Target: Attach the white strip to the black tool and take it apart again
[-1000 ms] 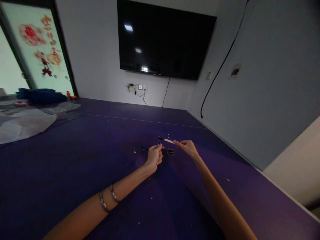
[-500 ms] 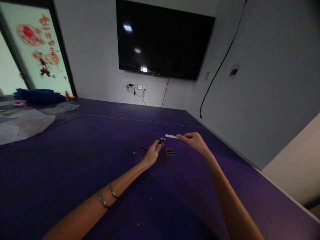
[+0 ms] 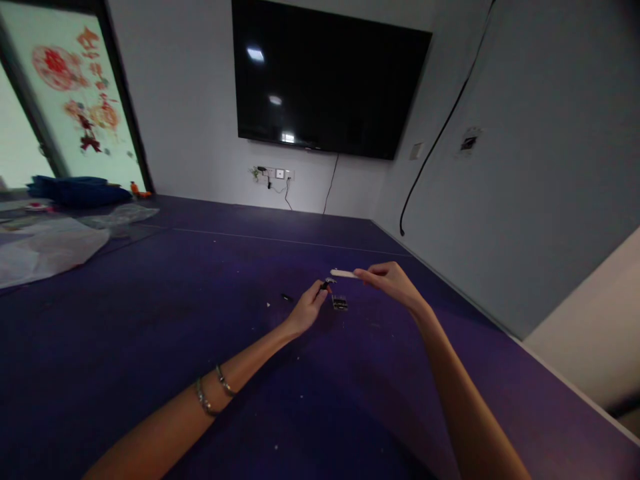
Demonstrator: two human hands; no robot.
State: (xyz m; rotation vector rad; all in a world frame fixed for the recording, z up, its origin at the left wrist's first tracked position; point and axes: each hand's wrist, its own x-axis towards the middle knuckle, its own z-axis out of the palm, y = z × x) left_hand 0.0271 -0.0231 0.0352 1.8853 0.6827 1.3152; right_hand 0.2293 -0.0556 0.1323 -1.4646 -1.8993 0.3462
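Note:
My left hand point(image 3: 305, 311) is closed around a small black-handled tool point(image 3: 325, 285) with a pale, silvery head; its exact kind is too small to tell. Between thumb and fingers, my right hand point(image 3: 393, 281) pinches a flat pale wooden stick point(image 3: 343, 273), which points left. The stick's rounded tip is right by the tool's head, and I cannot tell whether they touch. Just below them on the purple surface point(image 3: 225, 333) lies a small square black-and-clear piece point(image 3: 340, 303). A short black piece point(image 3: 287, 297) lies left of my left hand.
Crumpled clear plastic point(image 3: 55, 247) and a dark blue cloth bundle point(image 3: 77, 192) lie at the far left. Tiny white bits dot the surface. A black cable point(image 3: 440, 137) hangs along the right wall. A large television point(image 3: 330, 80) is mounted on the wall ahead.
The small black tool in my left hand has shifted slightly right and tilted, its head now just under the stick's tip. My right hand has barely moved.

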